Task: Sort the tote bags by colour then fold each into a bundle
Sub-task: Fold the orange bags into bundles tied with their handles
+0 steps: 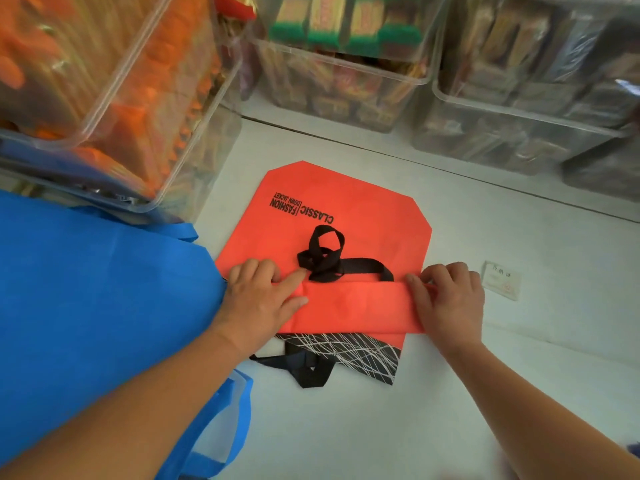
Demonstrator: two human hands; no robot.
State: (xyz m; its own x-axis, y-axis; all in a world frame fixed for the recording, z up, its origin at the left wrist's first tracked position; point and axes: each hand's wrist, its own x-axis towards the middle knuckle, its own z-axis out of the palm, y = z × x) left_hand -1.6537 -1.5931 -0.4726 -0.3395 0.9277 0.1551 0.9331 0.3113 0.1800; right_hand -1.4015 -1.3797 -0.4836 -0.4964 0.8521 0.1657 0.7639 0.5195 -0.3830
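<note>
On the white surface (pixel 519 375), a red bag (pixel 346 202) lies flat with its printed face up, and its near edge is turned over into a band (pixel 356 306) running across its width. At the band's left end the left hand (pixel 258 299) lies flat, fingers straight and slightly spread, pressing the fold down. At the right end the right hand (pixel 450 299) bends its fingers over the band's end and seems to pinch it, though the thumb is hidden. The black handles (pixel 323 258) sit bunched on the red bag just beyond the band, touching its far edge. Judged from this, 1 fold is made and the bundle is only begun. For the next roll, both hands should turn together so the band stays even from end to end, and the handles should be tucked flat inside rather than left to bulge. A black bag with white lines (pixel 360 355) pokes out from under the red bag's near edge and could drag along. Blue bags (pixel 104 299) lie left of the red bag.
</note>
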